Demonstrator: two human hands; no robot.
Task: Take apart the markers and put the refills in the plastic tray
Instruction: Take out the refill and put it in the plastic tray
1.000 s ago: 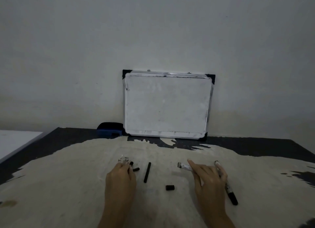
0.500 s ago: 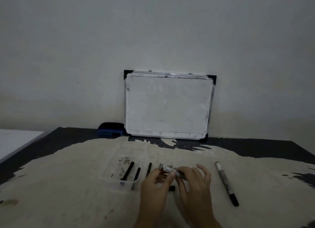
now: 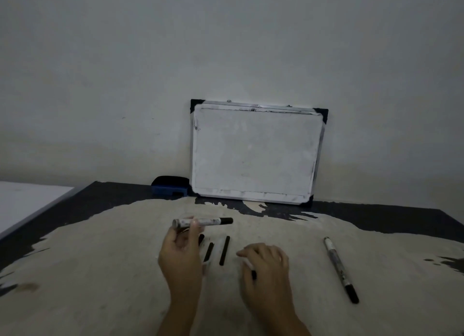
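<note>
My left hand (image 3: 180, 255) is shut on a grey marker with a black cap end (image 3: 204, 221). It holds the marker level, just above the far side of the clear plastic tray (image 3: 206, 265), which is faint and mostly hidden by the hand. Two black refills (image 3: 209, 251) (image 3: 224, 250) lie side by side to the right of my left hand, and a third (image 3: 201, 239) peeks out behind my fingers. I cannot tell if the rightmost one is inside the tray. My right hand (image 3: 265, 267) lies palm down, fingers loose, over a small black cap (image 3: 254, 275).
A second whole marker (image 3: 340, 267) lies on the table (image 3: 113, 273) at the right. A small whiteboard (image 3: 256, 154) leans against the wall at the back, with a blue eraser (image 3: 169, 187) to its left. A white surface (image 3: 25, 202) adjoins the table's left edge.
Both hands held the marker at the centre half a second ago. Now the left hand alone holds it, moved left and away over the tray. The right hand let go and sank onto the cap.
</note>
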